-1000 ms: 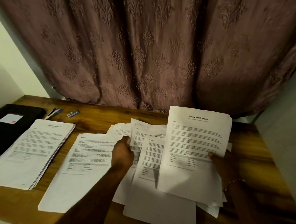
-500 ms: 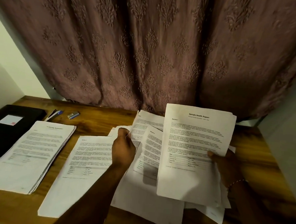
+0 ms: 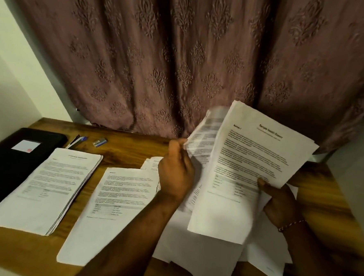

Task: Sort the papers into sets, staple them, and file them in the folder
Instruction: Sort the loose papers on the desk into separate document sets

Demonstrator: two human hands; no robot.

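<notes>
My right hand [image 3: 279,202] grips a sheet headed as a health report [image 3: 245,169], lifted and tilted to the right above the desk. My left hand [image 3: 175,173] pinches the top edge of a blurred sheet [image 3: 206,137] raised just behind the report. Loose sheets [image 3: 201,252] lie spread under both hands. A single printed page [image 3: 113,202] lies flat left of my left arm. A thick sorted stack [image 3: 48,185] rests further left. The black folder [image 3: 7,161] with a white label lies at the far left. A small stapler [image 3: 99,142] sits near the back edge.
The wooden desk [image 3: 321,210] ends at a patterned brown curtain [image 3: 181,59] behind. Pens [image 3: 77,141] lie beside the stapler. Pale walls close in on the left and right. A beaded bracelet is on my right wrist.
My left hand has picked a sheet out of the loose pile and raised it up and to the right. The report in my right hand has tilted and risen.
</notes>
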